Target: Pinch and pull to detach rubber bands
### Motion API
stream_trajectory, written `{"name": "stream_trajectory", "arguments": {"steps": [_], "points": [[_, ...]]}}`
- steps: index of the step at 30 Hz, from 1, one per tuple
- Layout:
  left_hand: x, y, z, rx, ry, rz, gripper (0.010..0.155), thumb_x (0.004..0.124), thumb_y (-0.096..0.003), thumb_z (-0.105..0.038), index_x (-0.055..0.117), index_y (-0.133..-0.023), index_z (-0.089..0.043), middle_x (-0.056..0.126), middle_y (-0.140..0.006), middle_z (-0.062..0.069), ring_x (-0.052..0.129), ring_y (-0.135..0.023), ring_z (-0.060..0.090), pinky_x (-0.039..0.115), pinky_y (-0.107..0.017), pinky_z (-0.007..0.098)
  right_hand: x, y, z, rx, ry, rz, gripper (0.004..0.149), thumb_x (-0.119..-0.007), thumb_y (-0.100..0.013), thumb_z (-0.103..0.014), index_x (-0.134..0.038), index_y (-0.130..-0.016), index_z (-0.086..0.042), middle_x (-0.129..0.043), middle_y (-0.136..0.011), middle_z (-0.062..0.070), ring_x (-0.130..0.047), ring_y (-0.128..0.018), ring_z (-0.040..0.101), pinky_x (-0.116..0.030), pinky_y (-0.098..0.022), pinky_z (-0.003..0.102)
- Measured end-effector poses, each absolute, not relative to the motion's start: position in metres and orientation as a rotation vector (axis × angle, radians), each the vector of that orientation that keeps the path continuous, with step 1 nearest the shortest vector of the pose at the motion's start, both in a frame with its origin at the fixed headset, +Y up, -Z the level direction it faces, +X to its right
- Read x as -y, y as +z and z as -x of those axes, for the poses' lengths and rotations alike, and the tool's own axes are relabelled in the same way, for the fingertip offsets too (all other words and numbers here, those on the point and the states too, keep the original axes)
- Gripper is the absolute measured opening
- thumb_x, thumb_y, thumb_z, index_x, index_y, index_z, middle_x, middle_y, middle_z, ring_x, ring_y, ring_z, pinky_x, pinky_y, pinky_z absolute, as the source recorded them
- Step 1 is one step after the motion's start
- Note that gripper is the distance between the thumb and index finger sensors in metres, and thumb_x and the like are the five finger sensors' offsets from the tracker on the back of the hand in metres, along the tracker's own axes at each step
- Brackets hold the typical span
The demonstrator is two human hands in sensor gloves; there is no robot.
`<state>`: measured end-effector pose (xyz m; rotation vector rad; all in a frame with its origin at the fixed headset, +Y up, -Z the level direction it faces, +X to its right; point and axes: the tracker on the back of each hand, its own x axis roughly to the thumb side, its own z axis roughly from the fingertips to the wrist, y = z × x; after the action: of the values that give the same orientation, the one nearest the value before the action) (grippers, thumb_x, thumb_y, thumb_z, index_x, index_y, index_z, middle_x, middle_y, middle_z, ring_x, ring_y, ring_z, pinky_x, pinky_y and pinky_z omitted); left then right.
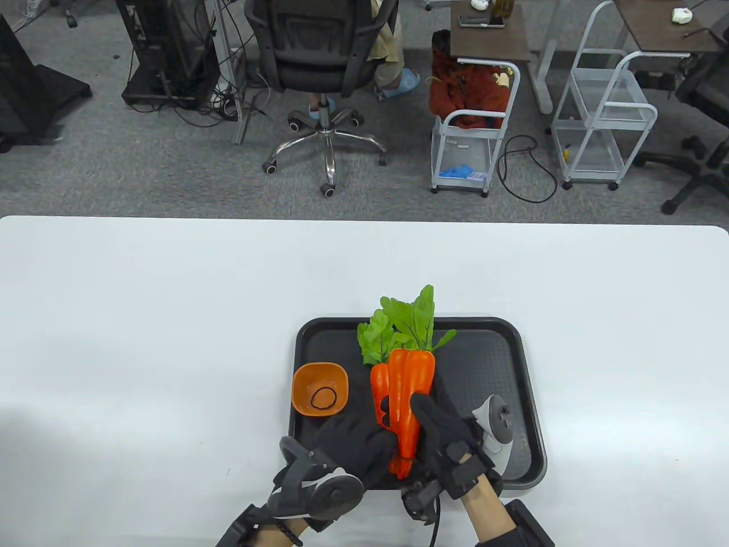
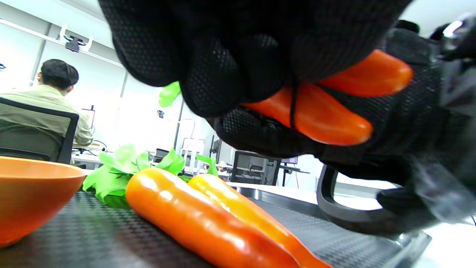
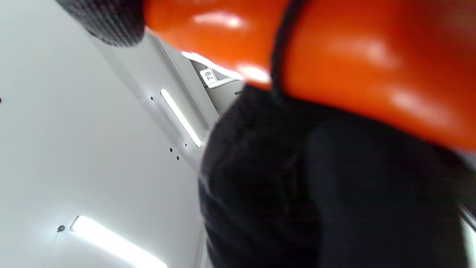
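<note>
A bunch of orange toy carrots (image 1: 407, 393) with green leaves lies over a black tray (image 1: 490, 364). My right hand (image 1: 435, 427) grips two carrots from the right and holds their tips up. A thin black rubber band (image 1: 405, 456) rings them near the tips; it also shows in the left wrist view (image 2: 293, 108) and the right wrist view (image 3: 279, 48). My left hand (image 1: 370, 441) pinches at this band, its fingers (image 2: 238, 74) closed over the carrots. Two more carrots (image 2: 200, 219) lie loose on the tray below.
An orange bowl (image 1: 320, 388) stands at the tray's left edge with a loose black rubber band (image 1: 323, 397) inside; it also shows in the left wrist view (image 2: 33, 193). The tray sits on a white table (image 1: 142, 342). Office chairs and carts stand beyond it.
</note>
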<state>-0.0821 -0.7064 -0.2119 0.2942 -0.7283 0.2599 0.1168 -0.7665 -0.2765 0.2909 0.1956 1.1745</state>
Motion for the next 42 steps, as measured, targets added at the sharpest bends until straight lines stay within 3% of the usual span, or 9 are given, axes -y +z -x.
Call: {"name": "stream_trajectory", "arguments": {"steps": [9, 16, 26, 32, 42], "points": [[0.705, -0.216, 0.089, 0.707, 0.220, -0.256, 0.037, 0.079, -0.0465, -0.045, 0.085, -0.082, -0.036, 0.106, -0.071, -0.008, 0.109, -0.061, 0.015, 0.089, -0.057, 0.047, 0.766, -0.281, -0.135, -0.085, 1.176, -0.227, 0.090, -0.074, -0.053, -0.057, -0.013, -0.107, -0.019, -0.035, -0.103, 0.035, -0.063, -0.087, 0.057, -0.062, -0.061, 0.062], [0.682, -0.247, 0.117, 0.548, 0.197, -0.265, 0.038, 0.080, -0.0456, -0.046, 0.088, -0.080, -0.032, 0.109, -0.063, -0.008, 0.111, -0.052, 0.013, 0.092, -0.051, 0.044, 0.762, -0.281, -0.136, -0.082, 1.228, -0.242, 0.090, -0.075, -0.052, -0.057, -0.015, -0.108, -0.019, -0.036, -0.103, 0.035, -0.064, -0.087, 0.057, -0.062, -0.061, 0.063], [0.659, -0.299, 0.131, 0.403, -0.017, -0.202, 0.038, 0.081, -0.0447, -0.046, 0.091, -0.078, -0.030, 0.111, -0.058, -0.007, 0.112, -0.047, 0.012, 0.093, -0.048, 0.043, 0.759, -0.280, -0.143, -0.069, 1.222, -0.233, 0.090, -0.075, -0.052, -0.057, -0.015, -0.108, -0.020, -0.036, -0.103, 0.035, -0.064, -0.086, 0.057, -0.063, -0.061, 0.062], [0.669, -0.325, 0.126, 0.347, -0.148, -0.146, 0.038, 0.082, -0.0442, -0.046, 0.092, -0.077, -0.030, 0.111, -0.057, -0.007, 0.112, -0.045, 0.012, 0.093, -0.047, 0.043, 0.760, -0.281, -0.144, -0.072, 1.236, -0.241, 0.090, -0.075, -0.052, -0.057, -0.016, -0.108, -0.019, -0.037, -0.103, 0.035, -0.065, -0.086, 0.057, -0.063, -0.060, 0.062], [0.704, -0.340, 0.112, 0.302, -0.297, -0.114, 0.037, 0.085, -0.0429, -0.047, 0.094, -0.075, -0.030, 0.113, -0.052, -0.008, 0.112, -0.041, 0.012, 0.094, -0.045, 0.042, 0.758, -0.281, -0.145, -0.075, 1.241, -0.235, 0.090, -0.075, -0.052, -0.058, -0.016, -0.108, -0.019, -0.037, -0.103, 0.035, -0.065, -0.086, 0.057, -0.063, -0.060, 0.062]]}}
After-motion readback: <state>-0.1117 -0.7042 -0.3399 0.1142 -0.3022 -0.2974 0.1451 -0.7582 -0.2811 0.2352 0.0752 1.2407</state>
